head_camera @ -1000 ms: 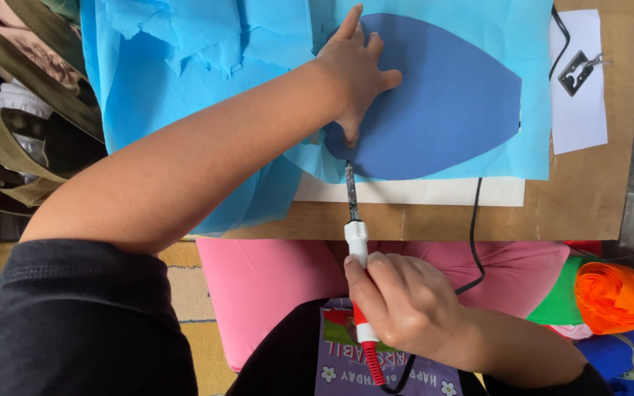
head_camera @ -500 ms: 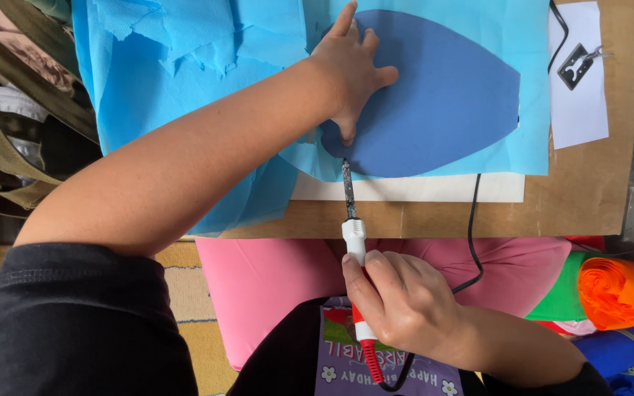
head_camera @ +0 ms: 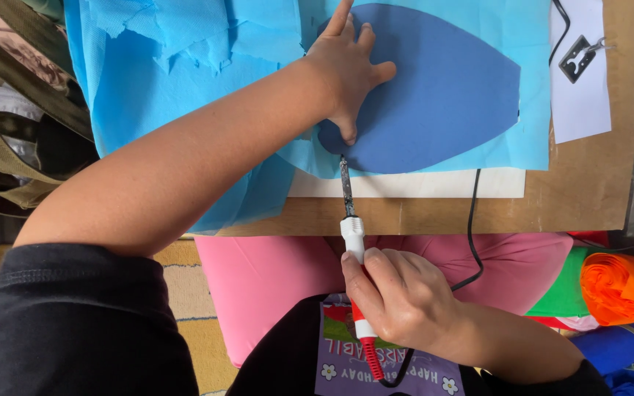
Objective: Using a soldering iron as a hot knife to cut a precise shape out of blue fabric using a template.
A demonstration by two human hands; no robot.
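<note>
Hot cutting tool, in closed right-hand grip, tip at lower-left edge of dark blue template; left hand flat on template, mid-frame; light blue fabric apparently mostly uncut.

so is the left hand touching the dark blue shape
Touching. The head view shows the left hand pressed flat on the dark blue shape, fingers spread, no gap.

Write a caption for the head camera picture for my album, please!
Left hand presses a dark blue leaf-shaped template onto light blue fabric while right hand guides a corded hot tool.
</note>
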